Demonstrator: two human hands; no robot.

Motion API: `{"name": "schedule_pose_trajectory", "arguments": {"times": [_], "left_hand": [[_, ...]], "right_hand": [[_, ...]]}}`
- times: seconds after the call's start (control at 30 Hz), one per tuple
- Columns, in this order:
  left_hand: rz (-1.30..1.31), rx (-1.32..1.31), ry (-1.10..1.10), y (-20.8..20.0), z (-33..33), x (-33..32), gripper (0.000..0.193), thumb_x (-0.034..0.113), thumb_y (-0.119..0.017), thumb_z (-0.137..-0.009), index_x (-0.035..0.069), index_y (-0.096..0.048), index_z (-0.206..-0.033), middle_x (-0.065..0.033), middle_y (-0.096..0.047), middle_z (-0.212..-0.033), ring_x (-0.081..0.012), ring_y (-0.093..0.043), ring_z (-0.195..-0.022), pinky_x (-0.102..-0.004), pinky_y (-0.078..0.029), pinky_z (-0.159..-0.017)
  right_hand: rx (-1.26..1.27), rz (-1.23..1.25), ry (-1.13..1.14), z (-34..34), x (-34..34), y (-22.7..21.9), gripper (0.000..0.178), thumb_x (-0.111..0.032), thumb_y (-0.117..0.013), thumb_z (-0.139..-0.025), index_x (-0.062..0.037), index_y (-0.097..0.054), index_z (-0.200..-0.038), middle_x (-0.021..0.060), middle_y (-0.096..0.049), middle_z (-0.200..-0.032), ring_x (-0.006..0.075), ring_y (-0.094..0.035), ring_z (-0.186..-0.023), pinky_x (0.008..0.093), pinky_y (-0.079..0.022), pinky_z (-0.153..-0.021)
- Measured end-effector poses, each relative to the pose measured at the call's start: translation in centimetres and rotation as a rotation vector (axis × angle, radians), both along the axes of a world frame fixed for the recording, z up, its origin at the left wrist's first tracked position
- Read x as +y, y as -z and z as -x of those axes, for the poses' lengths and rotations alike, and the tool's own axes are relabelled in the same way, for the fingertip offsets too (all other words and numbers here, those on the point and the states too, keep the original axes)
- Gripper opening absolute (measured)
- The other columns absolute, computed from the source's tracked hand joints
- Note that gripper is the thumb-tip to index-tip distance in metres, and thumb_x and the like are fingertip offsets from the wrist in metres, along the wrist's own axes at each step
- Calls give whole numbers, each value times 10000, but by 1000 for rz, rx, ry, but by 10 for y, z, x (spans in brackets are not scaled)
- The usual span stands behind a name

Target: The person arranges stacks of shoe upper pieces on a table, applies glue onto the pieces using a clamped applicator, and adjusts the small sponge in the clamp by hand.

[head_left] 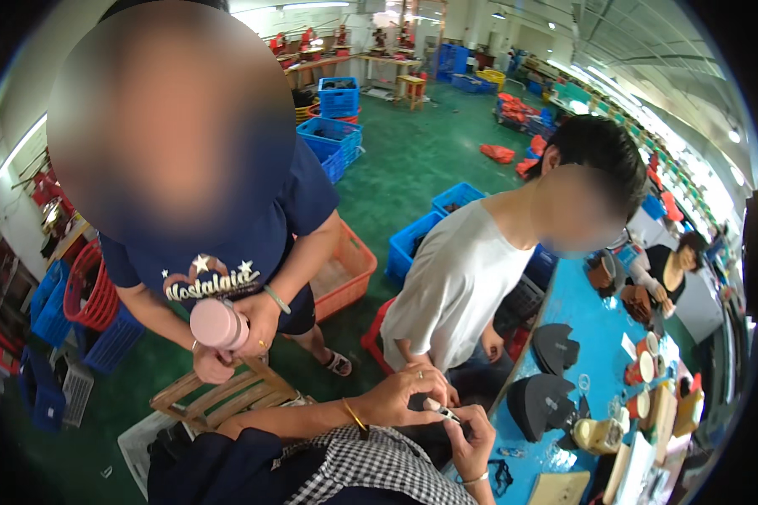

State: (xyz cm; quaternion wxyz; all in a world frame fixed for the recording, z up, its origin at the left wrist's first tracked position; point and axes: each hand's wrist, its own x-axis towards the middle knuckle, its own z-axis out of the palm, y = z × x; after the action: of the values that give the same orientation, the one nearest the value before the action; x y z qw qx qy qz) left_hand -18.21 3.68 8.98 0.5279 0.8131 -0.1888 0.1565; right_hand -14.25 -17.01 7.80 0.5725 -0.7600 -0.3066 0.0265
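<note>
My left hand [406,396], with a gold bracelet at its wrist, reaches in from the lower left, its thumb and fingers pinched together. Facing it, my right hand [473,436] is also closed, its fingertips meeting those of the left. Between the fingertips of both hands is a small white-and-dark thing [448,414], too small to name. My hands are in the air beside the near left edge of the blue table [522,337]. A black-and-white checked apron [358,463] covers my front.
A person holding a pink bottle [219,325] stands at left, beside a wooden slatted rack [227,396]. Another person in a white shirt [459,269] is close ahead. Dark curved pieces [537,408] and a yellowish container [598,436] lie on the table. An orange crate [345,273] stands behind.
</note>
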Motion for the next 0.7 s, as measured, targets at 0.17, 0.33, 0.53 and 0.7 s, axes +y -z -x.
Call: {"name": "schedule_pose_trajectory", "arguments": {"times": [0.17, 0.33, 0.53, 0.7], "left_hand": [[159, 157, 5, -3, 12, -12, 356, 145, -768, -732, 86, -575, -1025, -49, -593, -1030, -221, -558, -1057, -376, -382, -994], [202, 185, 58, -2, 41, -7, 988, 192, -794, -739, 35, -180, -1497, -133, -402, -1409, -229, -393, -1324, -349, -310, -1107], [526, 143, -14, 15, 60, 11, 712, 114, -738, -788, 55, -365, -1392, -62, -473, -1270, -162, -430, -1237, -327, -313, -1075], [796, 226, -164, 20, 74, 11, 114, 142, -626, -947, 38, -658, -981, 31, -619, -855, -29, -567, -800, -188, -465, -727]], "right_hand": [[443, -238, -90, 6, 2, 16, 53, -29, -620, -890, 12, -644, -913, 5, -628, -851, 84, -560, -797, 220, -434, -737], [769, -411, -155, 13, 8, 29, 94, -67, -544, -947, 3, -606, -948, 20, -615, -830, 81, -556, -761, 206, -433, -723], [811, -507, -239, 17, 10, 32, 166, -184, -528, -987, -36, -567, -924, 26, -569, -828, 107, -518, -766, 260, -433, -714], [941, -562, -263, 27, 16, 20, 164, -200, -504, -998, -59, -526, -920, 17, -538, -823, 109, -487, -742, 280, -403, -694]]}}
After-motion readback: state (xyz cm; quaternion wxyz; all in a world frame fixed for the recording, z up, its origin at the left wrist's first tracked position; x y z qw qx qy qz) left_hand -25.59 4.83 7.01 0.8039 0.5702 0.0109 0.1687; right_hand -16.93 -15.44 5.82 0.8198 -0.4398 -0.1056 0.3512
